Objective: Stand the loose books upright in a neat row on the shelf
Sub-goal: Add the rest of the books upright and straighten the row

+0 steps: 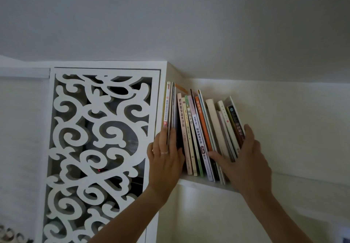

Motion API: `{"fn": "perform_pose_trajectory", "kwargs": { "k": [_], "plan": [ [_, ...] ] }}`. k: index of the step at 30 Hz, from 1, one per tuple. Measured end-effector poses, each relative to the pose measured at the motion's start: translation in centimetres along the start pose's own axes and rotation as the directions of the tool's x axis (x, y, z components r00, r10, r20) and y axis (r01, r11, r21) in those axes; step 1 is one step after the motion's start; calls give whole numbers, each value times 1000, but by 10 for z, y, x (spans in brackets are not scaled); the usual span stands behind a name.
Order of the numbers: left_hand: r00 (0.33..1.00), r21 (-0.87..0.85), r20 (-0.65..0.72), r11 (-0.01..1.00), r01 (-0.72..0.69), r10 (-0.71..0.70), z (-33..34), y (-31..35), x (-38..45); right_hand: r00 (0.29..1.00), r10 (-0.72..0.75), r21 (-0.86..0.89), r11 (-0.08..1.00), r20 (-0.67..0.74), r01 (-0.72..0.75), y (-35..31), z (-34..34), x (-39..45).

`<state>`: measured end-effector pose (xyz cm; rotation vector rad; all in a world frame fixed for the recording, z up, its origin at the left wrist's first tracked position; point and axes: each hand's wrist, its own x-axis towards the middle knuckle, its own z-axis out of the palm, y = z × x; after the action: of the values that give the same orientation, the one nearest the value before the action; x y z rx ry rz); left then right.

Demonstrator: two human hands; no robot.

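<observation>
Several books (197, 129) stand in a row on a white wall shelf (191, 181), most of them leaning to the left. My left hand (164, 159) lies flat against the thin books at the left end (169, 108), fingers up along their spines, a ring on one finger. My right hand (244, 159) wraps the right end of the row, its fingers behind the dark brown book (235, 125) and its thumb pressed on the lower spines near the middle. Between the left books and the pink-spined book (182, 117) there is a dark gap.
A white cabinet with a carved scrollwork door (98, 148) stands directly left of the shelf. The pale wall (284, 129) runs behind and to the right of the books, and the ceiling (189, 15) is close above. The shelf continues to the right.
</observation>
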<state>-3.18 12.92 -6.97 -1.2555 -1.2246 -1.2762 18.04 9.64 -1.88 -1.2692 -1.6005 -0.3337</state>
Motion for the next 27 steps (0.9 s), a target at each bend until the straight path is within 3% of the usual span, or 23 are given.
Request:
{"fn": "perform_pose_trajectory", "kwargs": {
  "k": [3,8,14,27],
  "plan": [
    [980,73,47,978,-195,192,3,1,-3,1000,1,-93,996,-13,-2,-3,12,0],
    [990,-22,142,1000,-5,8,3,6,10,997,-6,-87,996,-78,-1,-4,16,0],
    [999,-64,50,998,6,-2,3,14,11,989,23,-77,996,-146,-35,-11,23,-1],
    [992,-133,121,991,-3,19,-2,16,6,985,5,-148,988,-174,-32,-8,20,1]
  ]
}}
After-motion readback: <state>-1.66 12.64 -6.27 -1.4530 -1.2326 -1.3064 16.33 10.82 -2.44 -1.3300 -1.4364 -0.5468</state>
